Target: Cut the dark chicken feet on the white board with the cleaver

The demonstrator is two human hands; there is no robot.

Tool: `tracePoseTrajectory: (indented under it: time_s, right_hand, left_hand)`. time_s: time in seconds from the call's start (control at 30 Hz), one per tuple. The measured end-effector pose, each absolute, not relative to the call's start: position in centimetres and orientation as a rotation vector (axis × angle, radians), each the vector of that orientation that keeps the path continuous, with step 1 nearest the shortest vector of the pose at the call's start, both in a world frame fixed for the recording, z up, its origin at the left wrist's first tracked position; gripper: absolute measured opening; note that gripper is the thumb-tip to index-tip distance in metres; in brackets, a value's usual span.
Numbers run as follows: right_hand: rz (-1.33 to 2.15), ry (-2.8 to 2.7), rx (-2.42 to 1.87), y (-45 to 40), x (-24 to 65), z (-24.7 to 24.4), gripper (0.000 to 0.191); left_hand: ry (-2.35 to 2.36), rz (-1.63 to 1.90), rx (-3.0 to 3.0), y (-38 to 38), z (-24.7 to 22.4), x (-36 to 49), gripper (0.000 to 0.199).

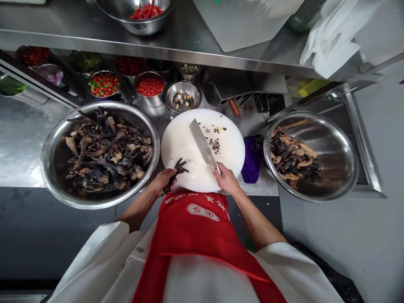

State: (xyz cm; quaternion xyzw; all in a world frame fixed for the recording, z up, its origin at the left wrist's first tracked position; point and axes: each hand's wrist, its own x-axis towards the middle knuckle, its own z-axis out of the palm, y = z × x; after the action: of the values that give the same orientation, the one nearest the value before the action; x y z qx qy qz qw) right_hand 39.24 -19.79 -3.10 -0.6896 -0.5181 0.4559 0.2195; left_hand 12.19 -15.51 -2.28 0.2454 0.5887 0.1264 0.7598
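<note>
My left hand (pixel 164 180) is closed around a dark chicken foot (pixel 179 166), its toes spread over the near left edge of a round white cutting board (pixel 172 134). In my right hand (pixel 227 179) is the handle of a cleaver (pixel 202 141), its broad blade pointing up and left across the board. Small dark scraps (pixel 215 145) lie on the board to the right of the blade. At the left stands a large steel bowl (pixel 47 168) heaped with dark chicken feet (pixel 107 151). Another steel bowl (pixel 341 168) at the right holds cut dark and tan pieces (pixel 293 155).
Beyond the board are steel containers of chopped chillies (pixel 150 86) and a small bowl of scraps (pixel 183 97). A purple cloth (pixel 251 162) lies right of the board. Knives stand in a rack (pixel 243 94) behind. A steel shelf (pixel 189 54) overhangs the counter's back.
</note>
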Motion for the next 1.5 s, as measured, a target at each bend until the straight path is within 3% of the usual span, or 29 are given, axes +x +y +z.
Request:
tracePoseTrajectory:
  time_s: [0.33, 0.6, 0.9, 1.1, 1.37, 1.5]
  right_hand:
    - [0.806, -1.696, -1.799, -19.4, 34.9, 1.6, 0.045]
    - [0.949, -1.96, -2.011, -18.3, 35.9, -2.5, 0.039]
    - [1.06, -1.588, -1.936, -19.5, 36.8, -1.6, 0.041]
    - [1.053, -1.51, -1.88, -21.5, 35.3, 0.9, 0.049]
    - [1.092, -1.785, -2.004, -20.1, 32.5, -1.9, 0.043]
    - [1.102, -1.737, -1.985, -19.8, 33.2, -2.3, 0.042]
  left_hand:
    - [1.216, 0.327, 0.309, -14.3, -3.8, 18.3, 0.021]
    - [1.232, 0.343, 0.372, -15.2, -3.8, 17.9, 0.022]
    - [1.09, 0.417, 0.227, -15.9, -3.8, 15.2, 0.02]
    - [1.215, 0.56, 0.132, -17.4, -4.1, 18.3, 0.031]
    - [1.271, 0.603, 0.171, -18.1, -3.9, 19.1, 0.034]
    - [1.165, 0.454, 0.116, -17.7, -3.4, 17.1, 0.034]
